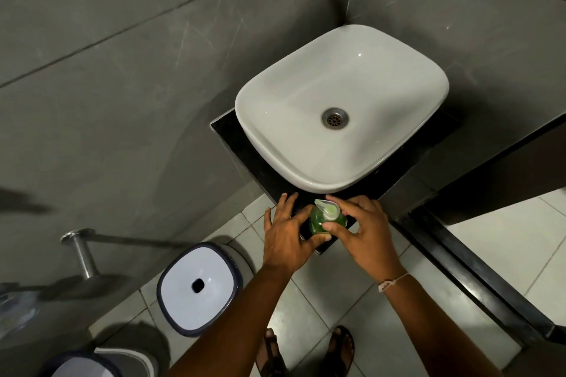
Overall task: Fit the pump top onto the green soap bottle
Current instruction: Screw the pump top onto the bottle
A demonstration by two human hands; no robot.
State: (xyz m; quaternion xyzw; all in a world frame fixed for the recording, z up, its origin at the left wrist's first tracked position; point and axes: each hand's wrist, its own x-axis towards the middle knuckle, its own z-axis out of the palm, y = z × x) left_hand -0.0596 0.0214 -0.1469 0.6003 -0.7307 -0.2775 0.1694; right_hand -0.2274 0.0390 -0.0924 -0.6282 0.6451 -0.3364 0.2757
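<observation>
Bathroom corner seen from the head camera, with the white basin [343, 107] taken as the landmark. The basin sat on a black counter [228, 135] whose near corner jutted out toward the viewer in front of the basin's near rim. On the floor to the near left of the basin stood a white bin [199, 288] with a dark rim and a small dark hole in its lid. Both hands met just in front of the basin's near rim. The left hand [286, 234] lay against the left side of the green soap bottle [318, 222], its fingers [286, 203] spread and only loosely curved, steadying rather than clasping. The right hand [366, 231] reached in from the right, its fingers [341, 203] closed around the pump top [327, 210], thumb on the near side. The bottle stood upright on the counter corner, and the pump top already sat on its neck with the pale spout pointing toward the basin.

The step in hand was judged to be seating or screwing down the collar. The next move probably called for the left hand to hold the bottle firm while the right turned the collar until snug, keeping the pump upright to avoid cross-threading. No brand, label or writing could be read on the bottle, bin or basin.
</observation>
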